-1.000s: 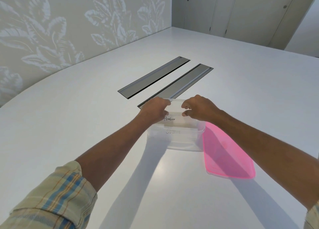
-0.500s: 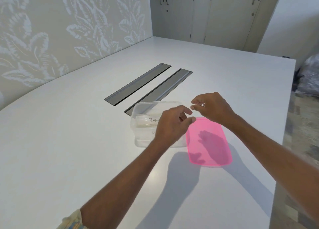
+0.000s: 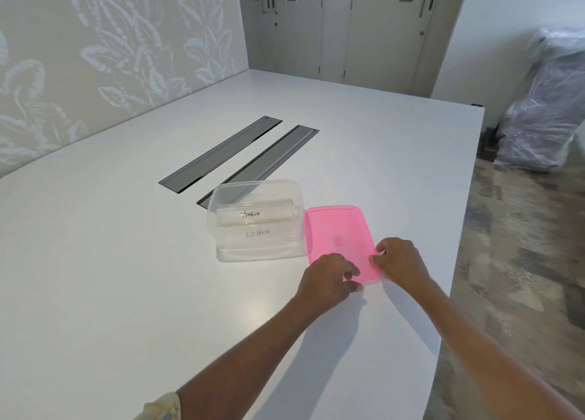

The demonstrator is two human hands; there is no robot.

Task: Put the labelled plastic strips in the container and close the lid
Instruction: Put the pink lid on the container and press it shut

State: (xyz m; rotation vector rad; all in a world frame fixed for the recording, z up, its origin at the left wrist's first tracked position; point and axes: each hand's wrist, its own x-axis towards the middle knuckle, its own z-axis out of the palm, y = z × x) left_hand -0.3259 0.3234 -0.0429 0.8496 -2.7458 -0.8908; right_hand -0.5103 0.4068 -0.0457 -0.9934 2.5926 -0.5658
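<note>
A clear plastic container stands open on the white table. Inside it lie clear labelled strips: one marked "Penguin" on top and one marked "Ostrich" below it. A pink lid lies flat on the table just right of the container. My left hand pinches the lid's near left corner. My right hand pinches its near right corner. The lid still rests on the table.
Two long grey cable slots run diagonally behind the container. The table's right edge is close to my right hand. A plastic-wrapped bundle sits on the floor at far right.
Both hands left the strips in the container, moved right and toward me, and now grip the pink lid's near corners. The camera view has shifted left.
</note>
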